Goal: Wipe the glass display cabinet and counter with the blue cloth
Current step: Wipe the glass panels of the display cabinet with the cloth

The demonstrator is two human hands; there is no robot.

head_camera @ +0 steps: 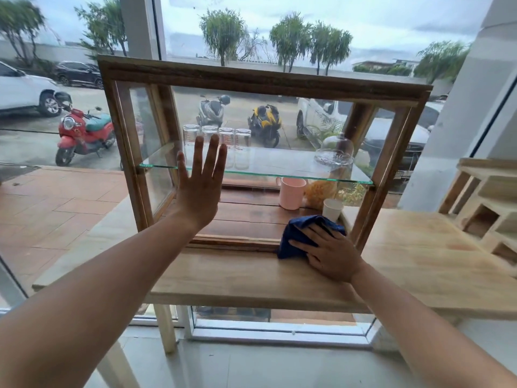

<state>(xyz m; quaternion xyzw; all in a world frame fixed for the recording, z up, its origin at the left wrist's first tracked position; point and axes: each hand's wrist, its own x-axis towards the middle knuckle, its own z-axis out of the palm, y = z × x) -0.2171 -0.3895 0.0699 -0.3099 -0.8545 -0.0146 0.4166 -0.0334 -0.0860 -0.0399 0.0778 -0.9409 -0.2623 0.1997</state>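
Blue cloth point(296, 233), bunched under my right hand point(330, 253), which presses it with fingers spread at the lower right corner of the glass display cabinet point(263, 77), where its frame meets the counter point(419, 261). My left hand point(200, 189) lies flat and open against the front pane (likely steadying the cabinet). Glasses point(216, 135) and a pink mug point(292, 193) sit inside.
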